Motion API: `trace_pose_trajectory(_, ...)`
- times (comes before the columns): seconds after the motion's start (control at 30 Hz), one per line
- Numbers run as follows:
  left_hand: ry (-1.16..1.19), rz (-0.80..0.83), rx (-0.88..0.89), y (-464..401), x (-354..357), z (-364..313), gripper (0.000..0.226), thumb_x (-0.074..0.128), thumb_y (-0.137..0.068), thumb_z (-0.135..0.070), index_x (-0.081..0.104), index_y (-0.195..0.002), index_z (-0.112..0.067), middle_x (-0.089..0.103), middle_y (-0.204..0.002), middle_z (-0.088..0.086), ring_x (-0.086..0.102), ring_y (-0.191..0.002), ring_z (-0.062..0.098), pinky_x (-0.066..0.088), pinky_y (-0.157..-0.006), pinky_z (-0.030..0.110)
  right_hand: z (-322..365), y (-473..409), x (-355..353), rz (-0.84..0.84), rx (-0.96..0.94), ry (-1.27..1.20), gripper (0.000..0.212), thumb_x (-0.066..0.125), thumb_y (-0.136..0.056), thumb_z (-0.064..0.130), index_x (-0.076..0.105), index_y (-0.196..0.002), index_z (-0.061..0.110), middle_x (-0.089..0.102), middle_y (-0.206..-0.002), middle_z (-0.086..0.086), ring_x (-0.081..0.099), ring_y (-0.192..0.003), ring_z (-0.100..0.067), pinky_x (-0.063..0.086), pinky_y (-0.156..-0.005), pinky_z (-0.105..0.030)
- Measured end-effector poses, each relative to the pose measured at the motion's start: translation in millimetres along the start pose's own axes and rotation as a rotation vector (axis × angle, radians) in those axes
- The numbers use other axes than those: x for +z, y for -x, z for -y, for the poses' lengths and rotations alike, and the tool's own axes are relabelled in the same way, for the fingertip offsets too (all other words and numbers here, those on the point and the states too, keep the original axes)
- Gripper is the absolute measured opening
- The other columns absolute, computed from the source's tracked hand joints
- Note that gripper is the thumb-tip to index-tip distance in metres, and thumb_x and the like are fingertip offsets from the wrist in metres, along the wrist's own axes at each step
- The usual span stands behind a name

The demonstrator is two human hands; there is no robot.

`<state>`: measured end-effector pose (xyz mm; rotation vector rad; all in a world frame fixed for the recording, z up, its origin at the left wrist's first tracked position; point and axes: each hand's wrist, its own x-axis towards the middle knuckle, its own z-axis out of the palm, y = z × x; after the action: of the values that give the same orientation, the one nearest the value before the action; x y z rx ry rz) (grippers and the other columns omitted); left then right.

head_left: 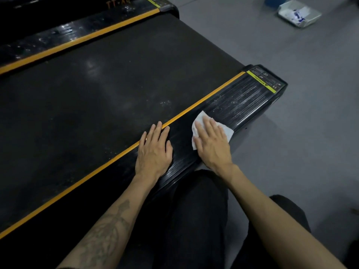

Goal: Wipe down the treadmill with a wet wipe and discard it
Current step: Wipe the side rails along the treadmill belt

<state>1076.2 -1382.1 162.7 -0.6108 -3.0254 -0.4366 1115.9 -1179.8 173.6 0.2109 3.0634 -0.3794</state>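
Observation:
The black treadmill belt (pixel 108 90) fills the left half of the head view, edged by an orange stripe. Along its near side runs a ribbed black side rail (pixel 239 98) that ends in a yellow warning label. A white wet wipe (pixel 200 118) lies flat on that rail. My right hand (pixel 212 141) presses on the wipe with straight, spread fingers. My left hand (pixel 154 150) rests flat on the rail just to the left of it, fingertips at the orange stripe, holding nothing.
A pack of wet wipes (pixel 299 13) lies on the grey floor (pixel 301 133) at the upper right, beside a blue object at the frame's top edge. The far side rail (pixel 77 33) runs along the upper left. My dark-trousered knees are at the bottom.

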Motion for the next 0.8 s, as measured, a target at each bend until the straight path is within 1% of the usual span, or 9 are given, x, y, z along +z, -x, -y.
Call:
trace_pose_trajectory(0.1, -0.015, 0.010, 0.008, -0.5, 0.5, 0.7, 0.053, 0.034, -0.107, -0.034, 0.035, -0.158, -0.020, 0.025, -0.169, 0.007, 0.019, -0.158, 0.021, 0.020, -0.128, 0.048, 25.5, 19.9, 7.9, 0.050, -0.143, -0.001, 0.071, 0.005, -0.102, 0.051, 0.026, -0.162, 0.020, 0.013, -0.171, -0.010, 0.008, -0.159, -0.029, 0.004, -0.127, -0.045)
trace_pose_trajectory(0.2, -0.022, 0.025, 0.016, 0.2, 0.4, 0.6, 0.054, 0.032, -0.107, -0.034, 0.032, -0.159, -0.020, 0.022, -0.170, 0.007, 0.016, -0.158, 0.022, 0.019, -0.128, 0.049, 10.5, 19.9, 1.3, 0.117, -0.321, 0.004, 0.066, 0.012, -0.105, 0.055, 0.028, -0.162, 0.027, 0.012, -0.171, -0.002, 0.007, -0.159, -0.022, 0.004, -0.127, -0.041)
trace_pose_trajectory(0.3, -0.012, 0.025, 0.012, -1.1, 0.5, 0.0, 0.054, 0.031, -0.107, -0.035, 0.031, -0.160, -0.021, 0.021, -0.170, 0.007, 0.014, -0.159, 0.022, 0.017, -0.129, 0.049, -16.0, 1.8, -4.5, 0.081, -0.151, 0.000, 0.070, 0.006, -0.101, 0.056, 0.024, -0.163, 0.028, 0.009, -0.171, 0.000, 0.005, -0.159, -0.020, 0.010, -0.129, -0.046)
trace_pose_trajectory(0.4, -0.023, 0.021, 0.021, -0.5, 1.0, 0.9, 0.054, 0.030, -0.108, -0.035, 0.030, -0.160, -0.020, 0.020, -0.170, 0.007, 0.015, -0.158, 0.023, 0.017, -0.128, 0.049, 6.1, 3.8, 2.2, -0.017, 0.030, 0.012, 0.071, 0.005, -0.102, 0.049, 0.027, -0.162, 0.018, 0.017, -0.170, -0.009, 0.013, -0.158, -0.027, 0.011, -0.129, -0.047)
trace_pose_trajectory(0.5, -0.033, 0.037, 0.045, -0.2, 1.0, 2.0, 0.056, 0.027, -0.108, -0.036, 0.027, -0.161, -0.019, 0.017, -0.171, 0.009, 0.013, -0.159, 0.024, 0.017, -0.128, 0.050, 34.8, 25.8, 18.8, -0.015, -0.070, 0.023, 0.068, 0.009, -0.105, 0.047, 0.026, -0.162, 0.013, 0.018, -0.170, -0.011, 0.012, -0.158, -0.028, 0.005, -0.128, -0.044)
trace_pose_trajectory(0.6, -0.055, 0.046, 0.062, -0.4, 2.0, 3.8, 0.058, 0.021, -0.107, -0.039, 0.025, -0.161, -0.018, 0.015, -0.171, 0.010, 0.012, -0.159, 0.026, 0.016, -0.128, 0.051, 13.3, 23.8, 13.6, 0.042, -0.213, 0.018, 0.065, 0.010, -0.105, 0.055, 0.020, -0.163, 0.027, 0.006, -0.171, 0.000, 0.000, -0.158, -0.018, 0.002, -0.128, -0.042)
trace_pose_trajectory(0.67, -0.050, 0.046, 0.066, -0.6, 2.4, 3.9, 0.061, 0.019, -0.106, -0.040, 0.024, -0.162, -0.018, 0.014, -0.172, 0.010, 0.010, -0.159, 0.026, 0.014, -0.129, 0.050, -8.7, 12.9, 5.3, 0.036, -0.091, -0.008, 0.065, 0.010, -0.105, 0.055, 0.019, -0.164, 0.030, 0.004, -0.172, 0.002, -0.003, -0.158, -0.015, 0.005, -0.129, -0.044)
trace_pose_trajectory(0.73, -0.062, 0.036, 0.090, -0.2, 3.7, 4.0, 0.061, 0.018, -0.106, -0.040, 0.023, -0.162, -0.016, 0.012, -0.172, 0.009, 0.008, -0.160, 0.025, 0.013, -0.129, 0.050, -11.6, 8.4, 3.1, -0.043, 0.087, -0.044, 0.064, 0.012, -0.106, 0.051, 0.024, -0.163, 0.025, 0.009, -0.172, -0.003, 0.003, -0.159, -0.020, 0.003, -0.129, -0.043)
trace_pose_trajectory(0.8, -0.069, 0.033, 0.126, -0.2, 5.2, 3.7, 0.062, 0.018, -0.106, -0.039, 0.023, -0.162, -0.015, 0.011, -0.172, 0.008, 0.007, -0.160, 0.024, 0.014, -0.129, 0.051, 10.1, 13.7, 6.5, -0.095, 0.126, -0.037, 0.070, 0.007, -0.102, 0.049, 0.025, -0.163, 0.019, 0.011, -0.171, -0.009, 0.005, -0.159, -0.024, 0.001, -0.127, -0.042)
